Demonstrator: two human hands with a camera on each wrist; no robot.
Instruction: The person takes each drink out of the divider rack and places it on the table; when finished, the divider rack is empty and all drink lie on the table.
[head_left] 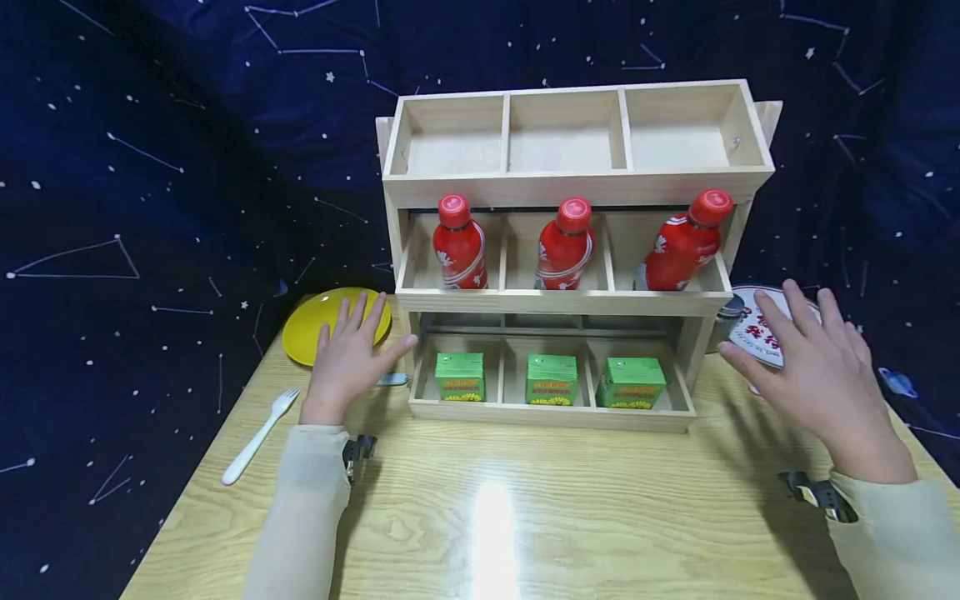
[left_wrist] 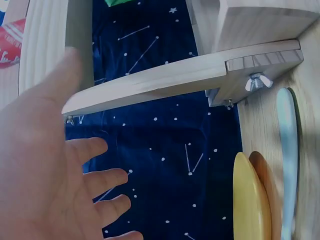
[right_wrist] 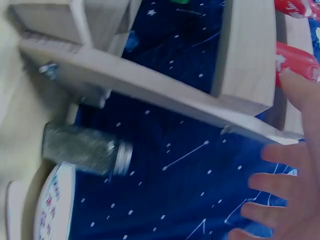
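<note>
My left hand [head_left: 348,362] is held with fingers spread beside the left end of a three-tier wooden shelf [head_left: 555,304], holding nothing. It overlaps a yellow plate [head_left: 303,333] in the head view. Past the shelf's right end, my right hand [head_left: 817,379] also has its fingers spread and is bare of any object. Behind it are a white plate with a red pattern [head_left: 752,329] and a glass jar with a metal lid [right_wrist: 82,150]. Three red bottles stand in the middle tier, the right bottle [head_left: 684,242] leaning. Green boxes, one in each compartment, sit in the bottom tier, including the middle box [head_left: 551,379].
A pale fork [head_left: 258,437] lies on the wooden table [head_left: 420,508] at the left. Beside the shelf's lower left corner is a light blue handle [head_left: 392,379], partly hidden. A dark blue star-patterned cloth [head_left: 187,208] hangs behind. The shelf's top tier has three bare compartments.
</note>
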